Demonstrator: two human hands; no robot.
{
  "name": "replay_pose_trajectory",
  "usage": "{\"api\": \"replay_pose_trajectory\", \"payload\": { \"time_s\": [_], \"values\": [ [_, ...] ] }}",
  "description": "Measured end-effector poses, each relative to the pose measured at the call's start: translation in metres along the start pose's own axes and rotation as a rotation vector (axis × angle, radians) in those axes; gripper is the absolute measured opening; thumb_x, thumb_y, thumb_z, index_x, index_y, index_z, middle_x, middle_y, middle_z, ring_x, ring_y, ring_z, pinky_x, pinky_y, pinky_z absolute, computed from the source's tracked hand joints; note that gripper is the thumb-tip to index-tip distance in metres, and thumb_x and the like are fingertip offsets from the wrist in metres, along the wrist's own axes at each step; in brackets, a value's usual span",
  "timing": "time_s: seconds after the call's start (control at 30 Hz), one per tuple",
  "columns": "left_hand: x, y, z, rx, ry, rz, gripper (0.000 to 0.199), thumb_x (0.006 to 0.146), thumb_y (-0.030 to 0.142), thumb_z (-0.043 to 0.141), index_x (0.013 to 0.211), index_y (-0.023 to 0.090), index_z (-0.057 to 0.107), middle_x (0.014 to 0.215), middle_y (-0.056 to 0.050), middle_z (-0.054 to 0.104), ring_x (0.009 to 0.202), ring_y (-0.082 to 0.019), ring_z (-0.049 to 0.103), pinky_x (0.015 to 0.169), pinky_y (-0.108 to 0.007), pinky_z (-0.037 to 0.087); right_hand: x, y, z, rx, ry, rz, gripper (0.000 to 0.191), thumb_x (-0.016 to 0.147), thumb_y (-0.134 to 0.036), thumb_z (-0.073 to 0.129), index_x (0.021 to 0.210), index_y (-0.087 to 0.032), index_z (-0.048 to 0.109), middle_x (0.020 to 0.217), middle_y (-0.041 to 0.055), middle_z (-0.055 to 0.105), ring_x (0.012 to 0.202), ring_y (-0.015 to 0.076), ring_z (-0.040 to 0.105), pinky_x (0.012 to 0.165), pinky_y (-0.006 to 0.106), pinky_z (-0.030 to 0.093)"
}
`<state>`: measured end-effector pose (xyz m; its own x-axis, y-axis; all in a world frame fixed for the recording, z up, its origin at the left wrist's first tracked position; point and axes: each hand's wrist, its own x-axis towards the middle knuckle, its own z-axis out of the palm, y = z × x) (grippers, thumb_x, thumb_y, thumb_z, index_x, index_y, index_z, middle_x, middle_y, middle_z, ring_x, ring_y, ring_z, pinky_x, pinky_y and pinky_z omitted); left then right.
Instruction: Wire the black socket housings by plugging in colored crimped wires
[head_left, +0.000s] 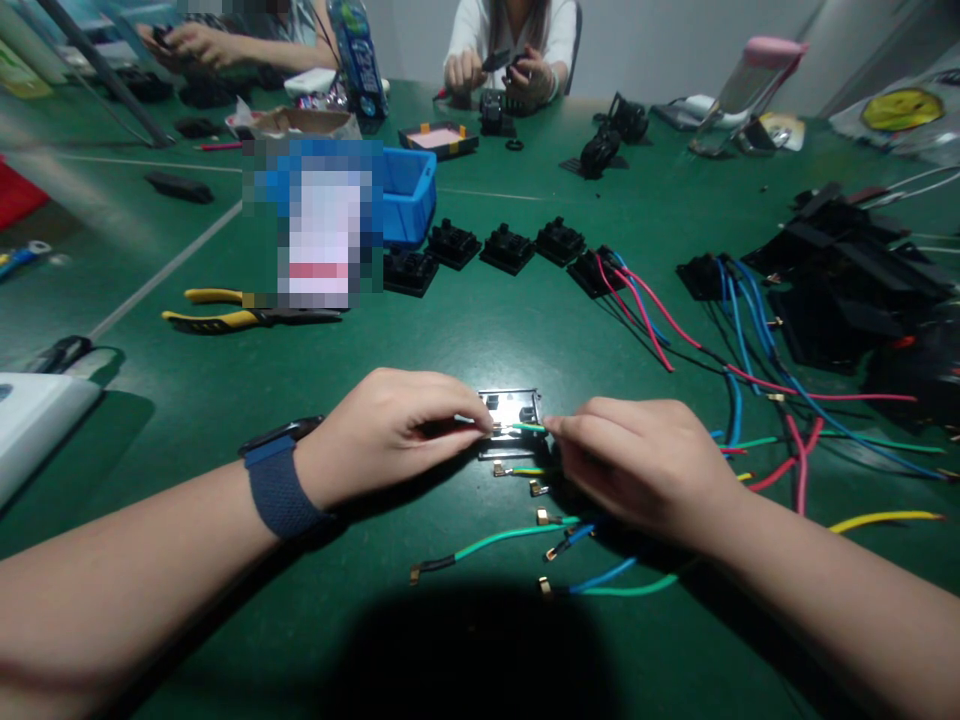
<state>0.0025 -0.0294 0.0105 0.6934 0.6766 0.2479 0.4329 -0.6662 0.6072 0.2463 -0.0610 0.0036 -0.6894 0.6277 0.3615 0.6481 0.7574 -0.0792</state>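
In the middle of the table lies a small black plastic housing [510,447] with a shiny, glaring top. A green wire [527,427] crosses over it. My right hand [637,460] pinches this wire between thumb and index finger at the housing's right edge. From the left, my left hand [409,425] has thumb and index fingertip closed at the wire's metal terminal, over the housing's left side; the exact contact is hard to see. Beneath my right hand lie loose wires with brass terminals, among them a yellow-green one [525,470] and a green one [487,541].
Yellow-handled pliers [225,318] lie left, near a blue bin [409,195]. Several black sockets [508,247] form a row ahead. Red and blue wires [750,310] and black parts [840,290] spread at the right. Across the table, a co-worker's hands [532,75] hold a black part.
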Motion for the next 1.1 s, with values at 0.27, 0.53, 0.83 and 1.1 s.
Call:
{"api": "replay_pose_trajectory", "payload": {
  "time_s": [0.27,0.53,0.83,1.1],
  "values": [
    [-0.0008,-0.0002,0.0002,0.008,0.005,0.006,0.012,0.085,0.021,0.056,0.086,0.022,0.067,0.087,-0.002,0.073,0.082,-0.013,0.067,0.076,-0.022,0.053,-0.0016,-0.0015,0.0011,-0.043,0.014,-0.018,0.017,0.089,-0.017,0.045,0.085,-0.016,0.062,0.063,0.0008,0.058,0.052,0.0113,0.047,0.048,0.028,0.026],
    [0.0000,0.0001,-0.0003,0.023,0.011,0.032,0.010,0.084,0.020,0.057,0.086,0.021,0.067,0.087,-0.001,0.072,0.081,-0.011,0.067,0.075,-0.020,0.052,-0.0003,-0.0059,-0.0003,-0.043,0.003,-0.010,0.019,0.089,-0.017,0.044,0.081,-0.017,0.062,0.060,-0.0002,0.056,0.050,0.0114,0.044,0.048,0.028,0.024],
    [-0.0001,0.0008,0.0000,0.036,0.011,0.038,0.010,0.084,0.019,0.056,0.086,0.021,0.066,0.087,-0.001,0.072,0.081,-0.012,0.067,0.074,-0.020,0.052,0.0001,-0.0084,0.0003,-0.024,0.005,-0.015,0.019,0.088,-0.016,0.046,0.075,-0.016,0.059,0.059,-0.0005,0.054,0.049,0.0113,0.042,0.049,0.029,0.024],
    [0.0008,-0.0004,0.0006,0.061,0.023,0.073,0.010,0.084,0.018,0.056,0.085,0.018,0.067,0.085,-0.002,0.072,0.080,-0.011,0.066,0.073,-0.018,0.050,0.0002,-0.0080,0.0003,-0.017,-0.012,-0.030,0.020,0.089,-0.017,0.046,0.072,-0.017,0.056,0.058,-0.0015,0.051,0.048,0.0106,0.038,0.049,0.029,0.021]
  ]
}}
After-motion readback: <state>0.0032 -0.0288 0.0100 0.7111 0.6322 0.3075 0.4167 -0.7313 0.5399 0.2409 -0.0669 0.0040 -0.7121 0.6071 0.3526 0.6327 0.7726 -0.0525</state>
